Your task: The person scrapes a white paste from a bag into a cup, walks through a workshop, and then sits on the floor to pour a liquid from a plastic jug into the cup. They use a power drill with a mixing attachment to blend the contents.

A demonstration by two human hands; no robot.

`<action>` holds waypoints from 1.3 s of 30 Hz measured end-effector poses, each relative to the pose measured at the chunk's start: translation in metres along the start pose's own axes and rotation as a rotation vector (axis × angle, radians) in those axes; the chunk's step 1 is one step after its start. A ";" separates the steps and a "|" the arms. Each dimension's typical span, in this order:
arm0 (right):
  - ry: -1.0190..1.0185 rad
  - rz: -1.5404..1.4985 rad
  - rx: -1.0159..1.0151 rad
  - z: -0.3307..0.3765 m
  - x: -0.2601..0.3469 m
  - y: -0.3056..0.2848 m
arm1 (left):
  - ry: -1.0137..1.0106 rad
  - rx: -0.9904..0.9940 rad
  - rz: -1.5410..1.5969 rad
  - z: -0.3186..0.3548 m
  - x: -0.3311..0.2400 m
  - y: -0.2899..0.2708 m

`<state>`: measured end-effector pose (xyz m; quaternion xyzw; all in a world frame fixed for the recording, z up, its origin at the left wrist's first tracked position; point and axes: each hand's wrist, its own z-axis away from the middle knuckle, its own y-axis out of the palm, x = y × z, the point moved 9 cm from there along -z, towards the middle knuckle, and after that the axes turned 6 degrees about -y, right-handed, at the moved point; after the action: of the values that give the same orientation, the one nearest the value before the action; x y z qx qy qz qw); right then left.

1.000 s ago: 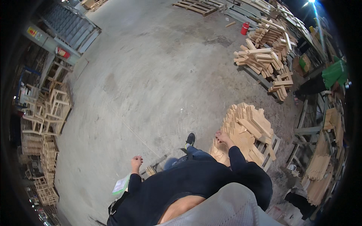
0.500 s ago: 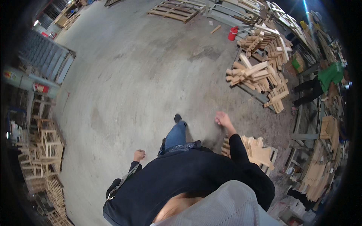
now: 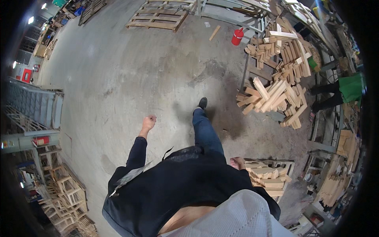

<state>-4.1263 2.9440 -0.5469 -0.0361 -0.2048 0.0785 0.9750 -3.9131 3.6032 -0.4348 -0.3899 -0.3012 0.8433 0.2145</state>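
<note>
My left hand (image 3: pixel 148 122) swings forward over the concrete floor, its fingers curled in and nothing seen in them. Low by my right hip is my right hand (image 3: pixel 237 162), partly covered by my dark top. Its fingers look loosely curled, and no object shows in them. Just beyond that hand lies a stack of cut wooden pieces (image 3: pixel 272 183) on a pallet; in this view the two overlap, and I see no grip on the wood. One leg in blue jeans (image 3: pixel 208 132) is stretched ahead in a step.
To the right ahead are heaped wooden pieces (image 3: pixel 272 94), with a red container (image 3: pixel 237 36) past them. A person in a green top (image 3: pixel 351 89) stands at the right. A wooden pallet (image 3: pixel 158 17) lies ahead. Stacked wooden frames (image 3: pixel 65 193) and grey metal racking (image 3: pixel 33 104) line the left.
I have walked forward. My left hand has swung ahead and my right hand back toward my hip. The other leg is now in front, and the wood heaps sit nearer.
</note>
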 end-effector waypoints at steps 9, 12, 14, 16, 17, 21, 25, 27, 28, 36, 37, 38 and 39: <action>-0.528 0.390 -0.368 -0.134 0.337 -0.053 | -0.055 0.263 -0.166 -0.180 -0.116 0.016; -0.641 0.293 -0.308 -0.184 0.513 -0.037 | -0.060 0.217 -0.095 -0.270 -0.152 -0.011; -0.606 0.028 -0.203 -0.179 0.628 0.005 | -0.105 0.266 -0.116 -0.319 -0.179 -0.037; -0.616 -0.105 -0.231 -0.193 0.692 -0.004 | -0.097 0.366 -0.179 -0.386 -0.258 -0.027; -0.626 -0.094 -0.250 -0.203 0.722 0.002 | -0.109 0.392 -0.255 -0.424 -0.286 -0.029; -0.629 0.068 -0.410 -0.244 0.810 0.041 | -0.027 0.355 -0.107 -0.585 -0.340 -0.020; -0.540 0.249 -0.509 -0.272 0.854 0.067 | 0.015 0.293 -0.365 -0.717 -0.436 0.007; -0.544 0.391 -0.589 -0.280 0.895 0.081 | 0.070 0.280 -0.356 -0.772 -0.470 0.033; -0.549 0.463 -0.622 -0.284 0.912 0.087 | 0.080 0.313 -0.296 -0.799 -0.483 0.051; -0.642 0.705 -0.403 -0.382 0.991 0.139 | 0.075 0.603 -0.309 -1.013 -0.525 0.290; -0.634 0.718 -0.396 -0.391 0.997 0.134 | 0.076 0.595 -0.200 -1.034 -0.539 0.322; -0.609 0.796 -0.405 -0.398 0.999 0.128 | 0.052 0.588 -0.077 -1.056 -0.549 0.349; -0.571 0.784 -0.420 -0.403 1.003 0.119 | 0.009 0.578 0.053 -1.073 -0.549 0.371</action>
<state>-3.0726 3.2137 -0.5320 -0.2817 -0.4446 0.4013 0.7497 -2.7842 3.3717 -0.9470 -0.3241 -0.0373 0.8978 0.2958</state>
